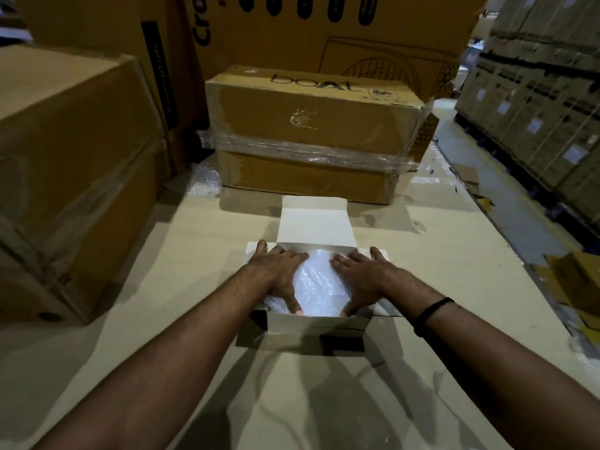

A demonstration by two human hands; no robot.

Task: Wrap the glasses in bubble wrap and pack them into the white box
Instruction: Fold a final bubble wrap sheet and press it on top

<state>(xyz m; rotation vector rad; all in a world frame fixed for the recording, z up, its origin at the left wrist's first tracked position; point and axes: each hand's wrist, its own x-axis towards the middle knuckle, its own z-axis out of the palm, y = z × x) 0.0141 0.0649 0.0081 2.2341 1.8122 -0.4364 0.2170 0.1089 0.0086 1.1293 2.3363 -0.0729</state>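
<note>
Left hand point(276, 274) spread flat, fingers straight, pressing on the left side of the white bubble-wrap bundle point(319, 280), thumb down at the bundle's near edge. Right hand point(363, 277) likewise flat and spread on the bundle's right side, thumb tucked at the near edge, thin black band point(431, 315) round the wrist. Glasses themselves hidden under the wrap. Bundle lying inside the open white cardboard box point(318, 323), filling most of it, with the white lid flap point(316, 222) laid back on the far side. Box resting on a pale brown cardboard sheet point(162, 287). Beyond the box, a brown carton printed "boAt" point(311, 102) banded with clear film, and a loose scrap of bubble wrap point(204, 180) just left of it. Large brown carton point(65, 157) at far left; stacked cartons point(535, 108) along the right.
</note>
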